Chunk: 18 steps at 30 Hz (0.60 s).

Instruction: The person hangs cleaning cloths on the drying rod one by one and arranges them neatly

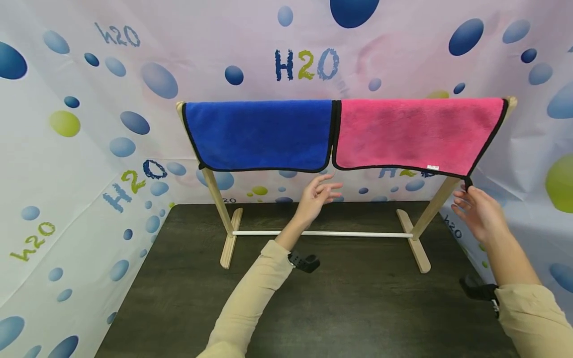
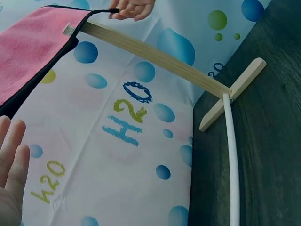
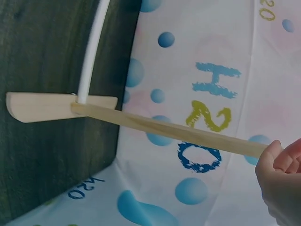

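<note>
A pink towel (image 1: 412, 132) with black edging hangs over the right half of a wooden rack (image 1: 436, 206). Beside it, on the left half, hangs a blue towel (image 1: 259, 134) with the same edging. My right hand (image 1: 483, 214) pinches the black corner loop at the pink towel's lower right and draws it taut; the left wrist view shows this grip from the side. My left hand (image 1: 315, 199), its fingers extended, hovers just below where the towels meet and holds nothing. The right wrist view shows my right hand (image 3: 284, 179) by the rack's post, with the loop not visible.
The rack stands on two wooden feet (image 1: 414, 243) joined by a white rod (image 1: 358, 234), on a dark tabletop (image 1: 340, 308). A backdrop (image 1: 201, 54) with blue and green dots and H2O lettering rises close behind and along both sides.
</note>
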Available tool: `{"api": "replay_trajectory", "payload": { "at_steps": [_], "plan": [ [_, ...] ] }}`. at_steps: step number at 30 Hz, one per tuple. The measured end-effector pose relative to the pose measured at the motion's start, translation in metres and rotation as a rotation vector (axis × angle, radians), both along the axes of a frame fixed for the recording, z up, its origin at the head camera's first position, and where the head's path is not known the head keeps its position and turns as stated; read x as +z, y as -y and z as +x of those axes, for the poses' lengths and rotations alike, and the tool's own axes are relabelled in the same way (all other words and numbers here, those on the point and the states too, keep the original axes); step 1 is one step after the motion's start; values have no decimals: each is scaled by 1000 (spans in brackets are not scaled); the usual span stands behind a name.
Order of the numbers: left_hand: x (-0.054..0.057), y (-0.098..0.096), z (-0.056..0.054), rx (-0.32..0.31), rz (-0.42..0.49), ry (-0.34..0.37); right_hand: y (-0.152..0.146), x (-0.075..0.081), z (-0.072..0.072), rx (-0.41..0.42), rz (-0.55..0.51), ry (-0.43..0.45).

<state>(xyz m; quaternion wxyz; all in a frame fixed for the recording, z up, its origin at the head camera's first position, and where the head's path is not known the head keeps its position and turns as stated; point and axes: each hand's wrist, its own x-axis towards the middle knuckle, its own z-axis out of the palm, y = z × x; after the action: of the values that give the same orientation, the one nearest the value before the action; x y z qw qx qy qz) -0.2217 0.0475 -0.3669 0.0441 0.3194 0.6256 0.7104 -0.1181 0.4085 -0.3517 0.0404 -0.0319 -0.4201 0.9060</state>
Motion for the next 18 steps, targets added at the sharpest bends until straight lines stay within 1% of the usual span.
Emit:
{"api": "replay_trajectory", "payload": {
  "at_steps": [1,2,4,8,9,13,16,18],
  "plan": [
    [-5,2,-1,-3,6,3,0,-2,1,8,-20,10],
    [-5,6,2,-3,2,7,0,-4,2,19,-36,13],
    [-10,13,5,-1,4,7,2,-7,5,43,-52,7],
    [-20,29,13,9,-12,33,8,-15,10,89,-24,-10],
    [-25,33,13,13,-15,33,10,-17,11,96,1,-12],
    [-34,50,20,20,-64,38,21,-29,14,117,130,-10],
    [-39,65,26,18,-98,28,31,-36,17,116,273,-3],
    [-42,75,29,24,-116,16,37,-40,19,100,387,8]
  ]
}}
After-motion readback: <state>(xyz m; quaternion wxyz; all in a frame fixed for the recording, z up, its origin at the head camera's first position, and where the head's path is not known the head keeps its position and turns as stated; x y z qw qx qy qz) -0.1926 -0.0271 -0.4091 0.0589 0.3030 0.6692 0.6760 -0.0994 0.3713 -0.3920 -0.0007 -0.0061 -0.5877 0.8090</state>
